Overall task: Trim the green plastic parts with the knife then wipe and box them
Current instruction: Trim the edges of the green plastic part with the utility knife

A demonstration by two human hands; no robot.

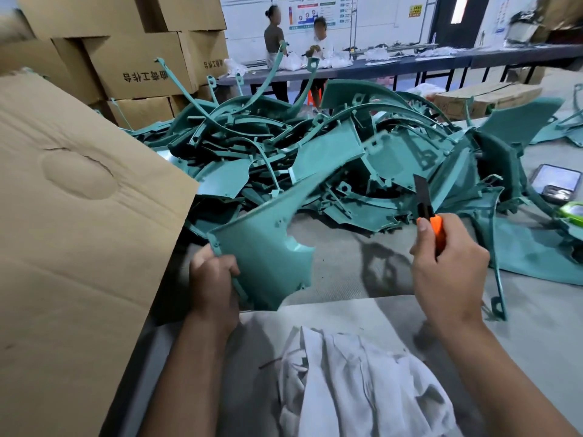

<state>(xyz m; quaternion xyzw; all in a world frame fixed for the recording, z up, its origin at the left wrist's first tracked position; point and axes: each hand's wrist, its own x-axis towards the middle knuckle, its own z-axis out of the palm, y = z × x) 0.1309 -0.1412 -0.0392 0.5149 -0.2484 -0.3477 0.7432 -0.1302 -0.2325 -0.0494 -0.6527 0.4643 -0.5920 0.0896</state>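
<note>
Left hand [214,279]: fingers curled round the lower edge of a green part [268,247], held above the table [520,335] before the pile [315,146]. Right hand [448,272]: grips the orange knife [430,220], blade up, apparently clear of the part. White cloth [356,383] nearest; box flap [79,216] at left.

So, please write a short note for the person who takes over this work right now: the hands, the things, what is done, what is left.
Left hand grips a green part by its lower edge, raised over the table.
Right hand holds the knife, blade out, pointing up, apart from the part.
White cloth lies in front, near you. Open box flap on the left.
Done: cannot tell whether any are finished.
Left: trim this part, wipe it, box it, then the big pile behind.
</note>
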